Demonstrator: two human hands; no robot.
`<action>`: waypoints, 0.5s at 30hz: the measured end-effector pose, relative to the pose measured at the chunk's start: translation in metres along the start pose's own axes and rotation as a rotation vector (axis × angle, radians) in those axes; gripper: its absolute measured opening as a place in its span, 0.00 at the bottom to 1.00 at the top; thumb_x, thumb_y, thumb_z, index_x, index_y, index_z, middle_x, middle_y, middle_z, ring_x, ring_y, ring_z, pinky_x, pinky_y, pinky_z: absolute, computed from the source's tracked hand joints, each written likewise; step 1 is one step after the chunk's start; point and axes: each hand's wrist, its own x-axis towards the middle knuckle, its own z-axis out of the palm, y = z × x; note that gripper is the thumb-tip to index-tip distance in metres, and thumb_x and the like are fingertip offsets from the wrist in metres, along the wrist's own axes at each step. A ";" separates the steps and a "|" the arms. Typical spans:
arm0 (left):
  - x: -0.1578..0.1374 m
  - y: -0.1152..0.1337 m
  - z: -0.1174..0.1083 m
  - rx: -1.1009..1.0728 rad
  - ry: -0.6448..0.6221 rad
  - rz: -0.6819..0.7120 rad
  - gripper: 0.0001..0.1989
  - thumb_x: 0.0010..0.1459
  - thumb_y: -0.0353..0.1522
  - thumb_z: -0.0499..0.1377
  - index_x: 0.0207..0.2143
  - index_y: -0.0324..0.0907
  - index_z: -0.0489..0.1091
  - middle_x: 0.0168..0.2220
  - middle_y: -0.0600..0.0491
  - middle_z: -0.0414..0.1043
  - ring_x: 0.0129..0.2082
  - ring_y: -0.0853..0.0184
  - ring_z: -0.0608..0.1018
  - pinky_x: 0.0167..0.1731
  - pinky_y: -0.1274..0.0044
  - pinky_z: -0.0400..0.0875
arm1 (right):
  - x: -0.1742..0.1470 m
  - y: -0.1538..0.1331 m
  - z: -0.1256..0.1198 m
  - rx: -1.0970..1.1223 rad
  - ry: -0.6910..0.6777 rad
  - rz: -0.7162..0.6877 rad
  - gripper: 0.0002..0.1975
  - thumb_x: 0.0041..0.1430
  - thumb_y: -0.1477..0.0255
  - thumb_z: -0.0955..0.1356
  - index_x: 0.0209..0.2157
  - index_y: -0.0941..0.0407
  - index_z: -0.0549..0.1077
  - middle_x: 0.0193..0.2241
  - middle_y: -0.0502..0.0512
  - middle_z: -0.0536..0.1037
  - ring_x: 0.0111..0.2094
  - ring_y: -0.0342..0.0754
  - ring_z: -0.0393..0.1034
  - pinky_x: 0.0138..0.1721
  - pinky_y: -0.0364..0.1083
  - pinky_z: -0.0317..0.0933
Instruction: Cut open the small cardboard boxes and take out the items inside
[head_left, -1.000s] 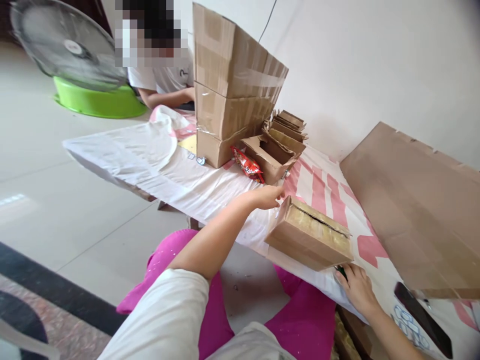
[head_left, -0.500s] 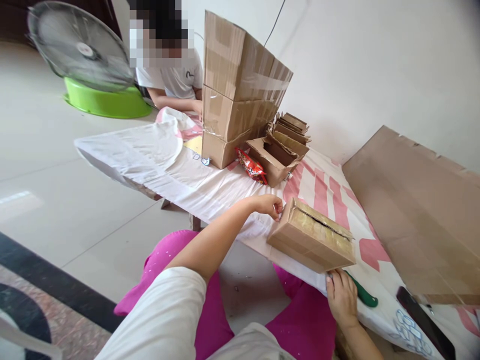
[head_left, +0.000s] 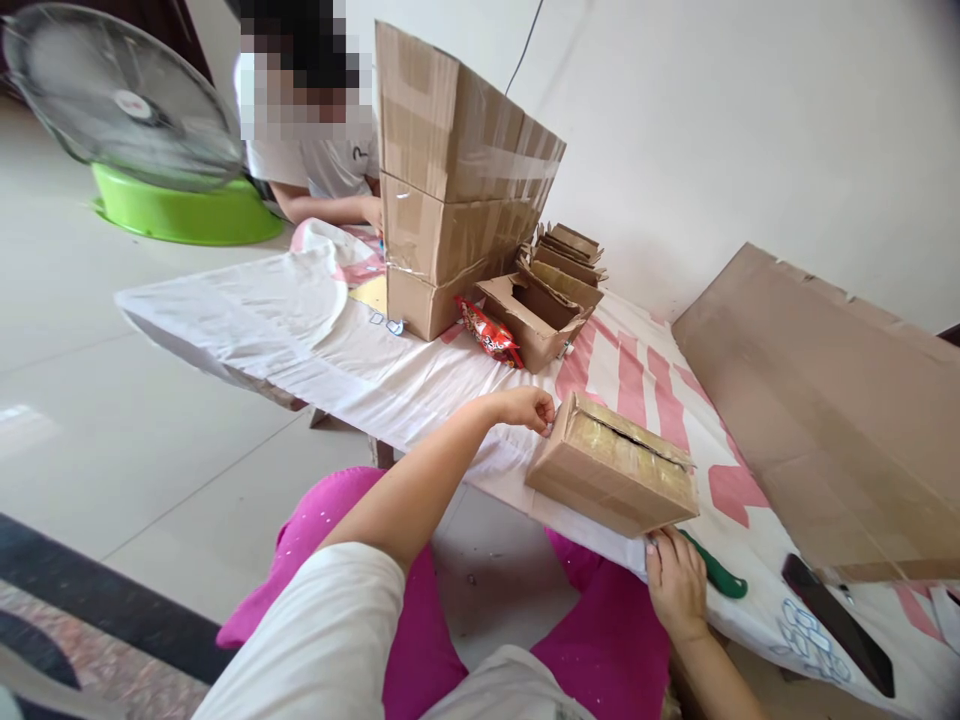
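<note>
A closed cardboard box lies on the cloth at the table's near edge, its top flaps meeting in a dark seam. At its left end, my left hand has the fingers curled in; anything inside them is too small to make out. My right hand lies on the table edge by the box's lower right corner, fingers stretched forward and fingertips close to the cardboard. Just beyond those fingers is a curved green handle, its other end hidden.
Taped cardboard boxes form a tall stack at the back left. Beside it are a red snack packet and open boxes. A phone and a large cardboard sheet are right. Another person sits across, near a fan.
The whole view has shifted slightly, so things appear a little further left. Both hands keep their places at the two ends of the box.
</note>
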 end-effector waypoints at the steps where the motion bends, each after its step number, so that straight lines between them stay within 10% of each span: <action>1: 0.000 -0.001 -0.001 -0.005 0.004 0.000 0.14 0.37 0.28 0.70 0.26 0.39 0.68 0.22 0.59 0.70 0.25 0.72 0.73 0.30 0.79 0.66 | 0.000 0.000 0.000 0.006 0.003 -0.005 0.18 0.66 0.66 0.56 0.45 0.58 0.72 0.46 0.64 0.74 0.48 0.57 0.66 0.48 0.54 0.58; 15: -0.003 0.001 0.004 -0.195 -0.004 0.047 0.23 0.35 0.26 0.71 0.33 0.39 0.64 0.27 0.59 0.68 0.28 0.72 0.73 0.32 0.77 0.69 | 0.001 0.001 0.002 0.077 0.015 -0.014 0.18 0.66 0.66 0.56 0.44 0.59 0.72 0.43 0.66 0.74 0.48 0.58 0.65 0.50 0.56 0.60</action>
